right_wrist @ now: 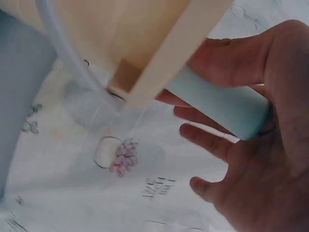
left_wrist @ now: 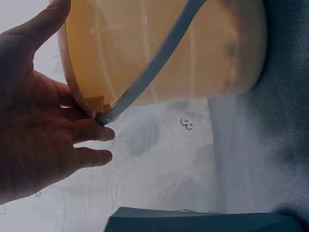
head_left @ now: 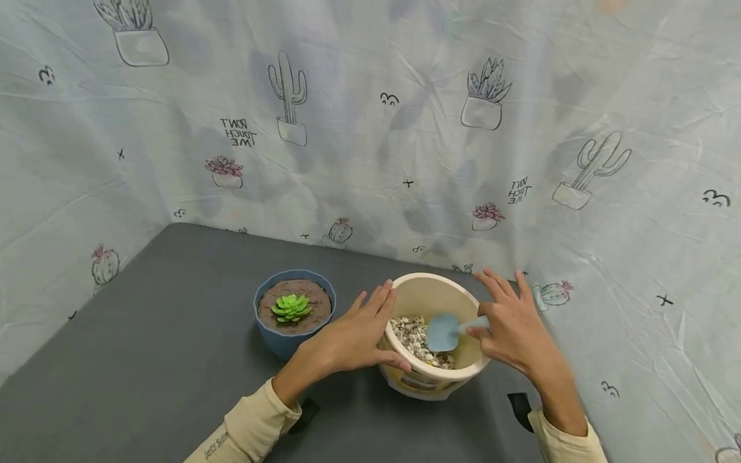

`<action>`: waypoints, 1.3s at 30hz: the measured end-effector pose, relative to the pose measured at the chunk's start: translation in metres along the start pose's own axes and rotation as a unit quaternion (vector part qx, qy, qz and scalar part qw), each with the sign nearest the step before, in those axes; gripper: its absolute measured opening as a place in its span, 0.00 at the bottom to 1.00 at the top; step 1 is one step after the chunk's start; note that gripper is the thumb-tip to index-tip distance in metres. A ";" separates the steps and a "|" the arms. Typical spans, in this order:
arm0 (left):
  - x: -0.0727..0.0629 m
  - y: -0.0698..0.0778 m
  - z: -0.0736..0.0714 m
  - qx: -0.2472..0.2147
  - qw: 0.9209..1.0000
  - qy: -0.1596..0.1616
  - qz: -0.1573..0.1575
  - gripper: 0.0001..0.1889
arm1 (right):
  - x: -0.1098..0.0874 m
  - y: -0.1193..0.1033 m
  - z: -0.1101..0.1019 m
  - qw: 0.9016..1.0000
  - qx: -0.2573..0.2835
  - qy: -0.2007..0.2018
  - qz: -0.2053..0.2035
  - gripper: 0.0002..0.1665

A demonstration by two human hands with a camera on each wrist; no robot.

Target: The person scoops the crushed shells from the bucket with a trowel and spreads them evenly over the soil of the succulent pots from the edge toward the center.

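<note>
A cream bucket [head_left: 433, 376], with a grey carrying handle [left_wrist: 154, 63] seen in the left wrist view, stands tilted on the table. Pale gravel-like bits [head_left: 413, 337] lie inside it. My left hand [head_left: 356, 334] rests against the left side of its rim, fingers and thumb stretched out along it. On the other side, my right hand [head_left: 515, 328] pinches the pale blue-green handle [right_wrist: 217, 104] of a small shovel between thumb and forefinger, other fingers spread. The shovel's blue blade [head_left: 442, 332] is inside the bucket, over the gravel.
To the left of the bucket stands a blue pot [head_left: 283, 344] of brown soil with a green succulent [head_left: 291, 308]. The dark grey tabletop [head_left: 173, 341] meets a white sheet [head_left: 359, 161] printed with cacti behind and at both sides.
</note>
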State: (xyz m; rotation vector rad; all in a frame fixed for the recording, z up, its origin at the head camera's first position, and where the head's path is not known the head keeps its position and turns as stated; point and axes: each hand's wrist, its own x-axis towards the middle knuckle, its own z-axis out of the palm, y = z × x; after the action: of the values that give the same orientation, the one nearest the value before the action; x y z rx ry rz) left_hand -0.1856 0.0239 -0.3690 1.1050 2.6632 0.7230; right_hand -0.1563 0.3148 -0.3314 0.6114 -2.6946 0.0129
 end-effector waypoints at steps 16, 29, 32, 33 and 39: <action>-0.002 0.000 -0.001 -0.001 1.000 0.008 -0.001 0.65 | -0.006 -0.004 0.036 0.982 0.178 0.039 0.044 0.09; -0.004 0.000 0.004 -0.017 1.000 0.009 0.001 0.64 | -0.029 0.003 0.024 0.961 0.243 0.098 0.090 0.03; -0.005 -0.001 0.004 -0.017 1.000 0.008 -0.003 0.64 | -0.033 0.006 0.018 0.960 0.243 0.100 0.096 0.03; -0.004 -0.001 0.004 -0.017 1.000 0.008 -0.003 0.64 | -0.033 0.007 0.016 0.960 0.243 0.099 0.099 0.03; -0.003 -0.003 0.005 -0.018 1.000 0.006 -0.001 0.65 | -0.038 0.009 0.000 0.957 0.240 0.099 0.130 0.04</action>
State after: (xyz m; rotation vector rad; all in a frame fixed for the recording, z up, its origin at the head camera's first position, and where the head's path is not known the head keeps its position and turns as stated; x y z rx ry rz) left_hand -0.1839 0.0220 -0.3751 1.0930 2.6502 0.7756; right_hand -0.1280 0.3384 -0.3441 0.3547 -2.5545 0.7747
